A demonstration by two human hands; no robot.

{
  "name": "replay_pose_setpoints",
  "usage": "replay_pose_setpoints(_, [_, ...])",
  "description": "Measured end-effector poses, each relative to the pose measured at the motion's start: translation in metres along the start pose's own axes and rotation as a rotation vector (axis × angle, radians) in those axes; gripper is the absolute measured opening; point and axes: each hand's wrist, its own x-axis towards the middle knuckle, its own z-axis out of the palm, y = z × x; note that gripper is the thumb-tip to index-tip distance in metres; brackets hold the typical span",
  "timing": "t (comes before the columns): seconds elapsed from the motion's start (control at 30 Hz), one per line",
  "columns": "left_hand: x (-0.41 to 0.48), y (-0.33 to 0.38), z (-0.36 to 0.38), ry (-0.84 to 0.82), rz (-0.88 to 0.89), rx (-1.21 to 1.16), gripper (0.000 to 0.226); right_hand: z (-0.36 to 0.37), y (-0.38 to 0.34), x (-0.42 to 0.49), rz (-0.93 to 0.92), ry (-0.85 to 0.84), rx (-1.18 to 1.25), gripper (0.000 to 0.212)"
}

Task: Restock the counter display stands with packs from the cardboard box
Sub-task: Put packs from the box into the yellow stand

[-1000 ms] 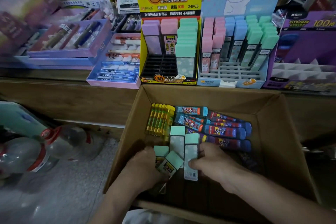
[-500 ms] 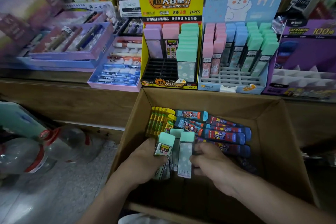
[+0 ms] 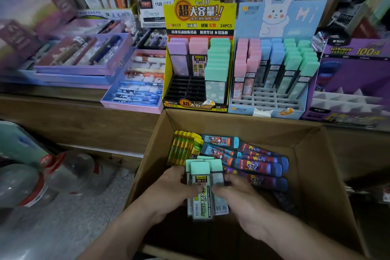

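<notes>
- Mint-capped flat plastic packs [image 3: 200, 194], gathered in a small bundle, are low inside the brown cardboard box [image 3: 316, 175], just in front of the yellow packs [image 3: 183, 145] and dark blue packs [image 3: 259, 164] lying there.
- Left hand [image 3: 168, 190]: its grip is clamped on the bundle's left side, thumb on the front pack.
- Right hand [image 3: 240, 198]: its grip is clamped on the right side, so the bundle sits between both palms.
- Yellow card display stand [image 3: 199, 17] stands on the wooden counter [image 3: 73, 118] just beyond the box.

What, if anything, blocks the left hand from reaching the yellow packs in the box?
Probably yes, it can reach them: the yellow packs lie uncovered just beyond the left hand, though it grips mint packs.
</notes>
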Motion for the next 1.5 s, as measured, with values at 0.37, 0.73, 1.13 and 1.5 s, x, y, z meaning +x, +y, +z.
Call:
replay_pose_setpoints(0.37, [-0.004, 0.033, 0.017, -0.111, 0.056, -0.545, 0.039, -0.017, -0.037, -0.023, -0.189, -0.03, 0.298, 0.022])
replay_pose_setpoints(0.73, [-0.011, 0.067, 0.016, -0.243, 0.292, -0.772, 0.037, -0.033, -0.094, -0.037, -0.538, 0.153, -0.032, 0.014])
replay_pose_setpoints(1.13, [-0.018, 0.07, 0.001, 0.004, 0.358, -0.787, 0.045, -0.045, -0.145, -0.033, -0.744, 0.318, -0.326, 0.008])
replay_pose_setpoints(1.5, [-0.012, 0.066, -0.008, 0.285, 0.482, -0.84, 0.023, -0.043, -0.227, -0.056, -1.054, 0.29, -0.396, 0.01])
